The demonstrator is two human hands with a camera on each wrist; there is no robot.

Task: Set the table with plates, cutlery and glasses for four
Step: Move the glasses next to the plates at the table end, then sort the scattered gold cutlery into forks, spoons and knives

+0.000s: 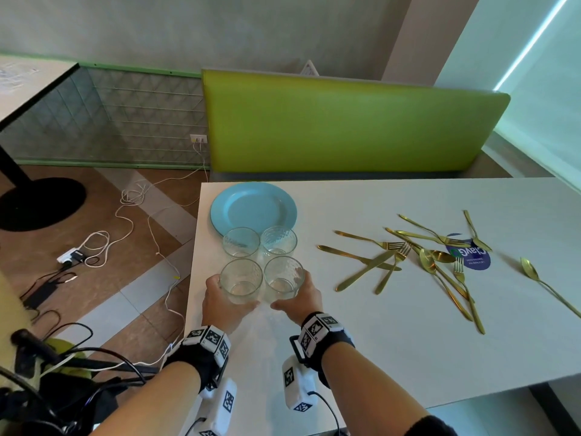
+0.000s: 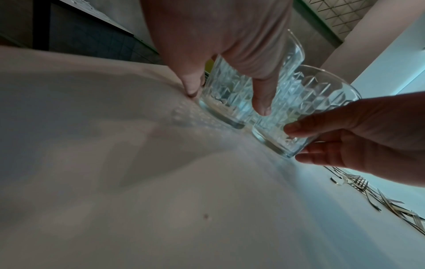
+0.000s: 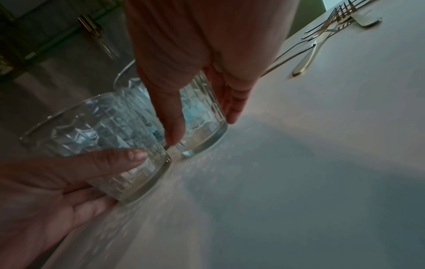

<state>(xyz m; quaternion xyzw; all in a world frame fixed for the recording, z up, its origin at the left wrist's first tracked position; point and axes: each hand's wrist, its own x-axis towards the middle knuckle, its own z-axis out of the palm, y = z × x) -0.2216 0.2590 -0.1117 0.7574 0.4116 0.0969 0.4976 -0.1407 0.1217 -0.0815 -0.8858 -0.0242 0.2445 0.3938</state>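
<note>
Four clear patterned glasses stand in a square near the left edge of the white table [image 1: 393, 335]. My left hand [image 1: 231, 297] grips the near-left glass [image 1: 240, 278], thumb on one side and fingers on the other; the left wrist view shows this hand [image 2: 226, 99] round the glass [image 2: 225, 85]. My right hand [image 1: 294, 294] grips the near-right glass [image 1: 284, 275] in the same way, as the right wrist view shows of the hand [image 3: 202, 125] and glass [image 3: 200, 109]. Both glasses stand on the table. A blue plate [image 1: 251, 206] lies behind the two far glasses [image 1: 240, 242].
Several gold forks, knives and spoons [image 1: 408, 256] lie scattered across the table's right half, over a blue sticker [image 1: 471, 258]. A green bench back [image 1: 345, 127] runs behind the table. Cables and a power strip [image 1: 70, 256] lie on the floor to the left.
</note>
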